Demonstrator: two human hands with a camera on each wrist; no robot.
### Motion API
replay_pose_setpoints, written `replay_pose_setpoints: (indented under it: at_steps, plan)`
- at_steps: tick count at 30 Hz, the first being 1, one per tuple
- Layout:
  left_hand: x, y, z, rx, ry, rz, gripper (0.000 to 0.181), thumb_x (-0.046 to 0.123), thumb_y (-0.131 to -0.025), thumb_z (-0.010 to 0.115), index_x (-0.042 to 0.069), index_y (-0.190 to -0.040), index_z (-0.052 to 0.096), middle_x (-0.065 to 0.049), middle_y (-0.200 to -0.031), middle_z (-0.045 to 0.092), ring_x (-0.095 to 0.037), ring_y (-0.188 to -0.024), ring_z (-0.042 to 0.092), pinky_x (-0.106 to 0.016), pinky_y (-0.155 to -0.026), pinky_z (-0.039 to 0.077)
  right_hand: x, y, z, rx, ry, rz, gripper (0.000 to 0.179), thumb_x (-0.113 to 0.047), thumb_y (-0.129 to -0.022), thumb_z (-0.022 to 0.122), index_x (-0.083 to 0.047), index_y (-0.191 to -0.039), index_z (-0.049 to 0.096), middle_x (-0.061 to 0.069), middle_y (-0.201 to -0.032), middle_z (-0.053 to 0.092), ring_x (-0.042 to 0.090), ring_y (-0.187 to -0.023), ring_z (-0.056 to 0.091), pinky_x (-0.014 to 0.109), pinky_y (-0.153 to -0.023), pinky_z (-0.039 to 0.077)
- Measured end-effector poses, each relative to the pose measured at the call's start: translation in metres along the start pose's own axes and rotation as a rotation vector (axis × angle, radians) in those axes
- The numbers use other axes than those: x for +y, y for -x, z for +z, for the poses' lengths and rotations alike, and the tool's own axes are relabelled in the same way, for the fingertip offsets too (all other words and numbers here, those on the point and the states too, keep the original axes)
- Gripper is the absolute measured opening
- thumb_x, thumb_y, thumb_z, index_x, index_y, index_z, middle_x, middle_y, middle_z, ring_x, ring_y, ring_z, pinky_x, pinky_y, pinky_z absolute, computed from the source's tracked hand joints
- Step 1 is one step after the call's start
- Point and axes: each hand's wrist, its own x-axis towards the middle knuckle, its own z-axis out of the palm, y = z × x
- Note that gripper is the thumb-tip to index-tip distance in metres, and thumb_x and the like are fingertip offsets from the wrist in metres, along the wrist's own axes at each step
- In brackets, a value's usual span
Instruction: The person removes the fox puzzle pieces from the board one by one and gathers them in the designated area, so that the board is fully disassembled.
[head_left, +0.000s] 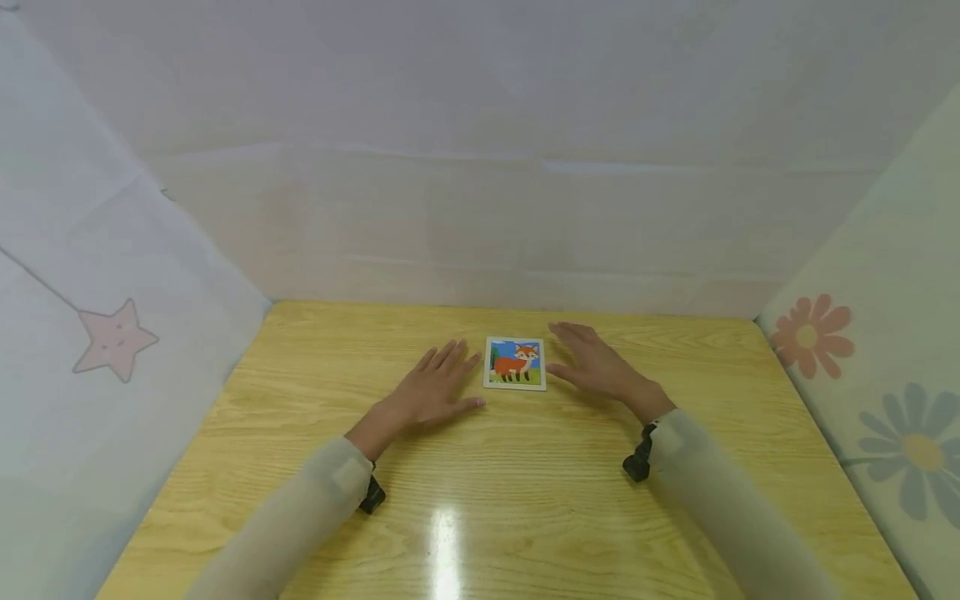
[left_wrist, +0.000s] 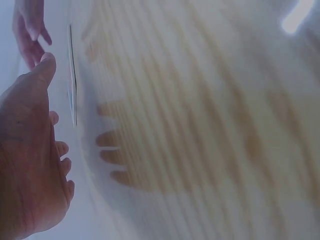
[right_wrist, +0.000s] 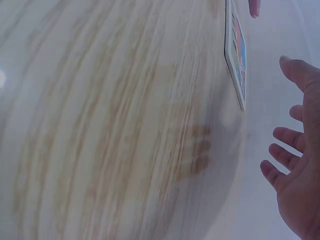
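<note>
A square picture puzzle (head_left: 514,364) with a white border lies flat on the wooden table, showing an orange fox on grass under a blue sky. To its left is my left hand (head_left: 431,392), fingers spread and holding nothing. My right hand (head_left: 596,362) hovers at the puzzle's right side, thumb and fingers apart, nothing in it. In the right wrist view the puzzle (right_wrist: 236,55) appears edge-on, and the right hand (right_wrist: 300,145) is raised above the tabletop with its reflection below. The left wrist view shows the left hand (left_wrist: 35,150) likewise over the surface.
The glossy wooden table (head_left: 480,475) ends at a pale cloth backdrop (head_left: 480,217) behind. Cloth sides stand at left and right, printed with a pink star (head_left: 116,340) and flowers (head_left: 813,335). Each wrist wears a small black camera.
</note>
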Motion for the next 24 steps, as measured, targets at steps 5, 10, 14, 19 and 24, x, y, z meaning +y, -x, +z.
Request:
replay_pose_setpoints:
  at_steps: [5,10,14,19,24]
  plan:
    - [0.009,-0.004,0.003,-0.01,-0.01,0.028,0.088,0.07,-0.107,0.037,0.013,-0.171,0.021,-0.02,-0.176,0.013,-0.04,-0.163,0.011,-0.061,-0.13,0.014,-0.003,-0.009,0.005,-0.012,-0.018,0.006,0.078,-0.036,-0.102,0.073,-0.003,-0.164,0.038,0.02,-0.167,0.037,0.042,-0.154,0.033,0.063,-0.122,0.034]
    - [0.015,-0.011,0.004,-0.027,-0.022,0.044,0.087,0.07,-0.107,0.036,0.014,-0.171,0.02,-0.019,-0.177,0.012,-0.039,-0.163,0.012,-0.06,-0.13,0.015,-0.009,-0.017,0.01,-0.027,-0.052,-0.005,0.077,-0.033,-0.101,0.075,-0.002,-0.162,0.041,0.02,-0.164,0.041,0.041,-0.152,0.037,0.062,-0.12,0.037]
    - [0.018,-0.014,0.003,-0.039,-0.019,0.056,0.085,0.069,-0.108,0.038,0.014,-0.171,0.021,-0.02,-0.176,0.012,-0.04,-0.163,0.012,-0.061,-0.13,0.016,-0.013,-0.023,0.013,-0.04,-0.063,-0.015,0.075,-0.031,-0.101,0.076,0.0,-0.16,0.043,0.021,-0.161,0.045,0.041,-0.149,0.04,0.062,-0.118,0.04]
    - [0.021,-0.017,0.003,-0.058,-0.004,0.083,0.085,0.068,-0.108,0.038,0.013,-0.171,0.022,-0.021,-0.176,0.013,-0.04,-0.163,0.013,-0.061,-0.129,0.018,-0.014,-0.031,0.014,-0.047,-0.075,-0.027,0.07,-0.029,-0.1,0.077,0.0,-0.157,0.048,0.022,-0.155,0.051,0.04,-0.145,0.046,0.061,-0.117,0.042]
    - [0.025,-0.019,0.001,-0.082,0.002,0.099,0.085,0.067,-0.108,0.039,0.011,-0.17,0.023,-0.02,-0.176,0.012,-0.04,-0.163,0.013,-0.06,-0.13,0.017,-0.011,-0.041,0.018,-0.051,-0.083,-0.061,0.067,-0.026,-0.099,0.078,0.003,-0.154,0.051,0.023,-0.149,0.057,0.039,-0.138,0.054,0.059,-0.114,0.045]
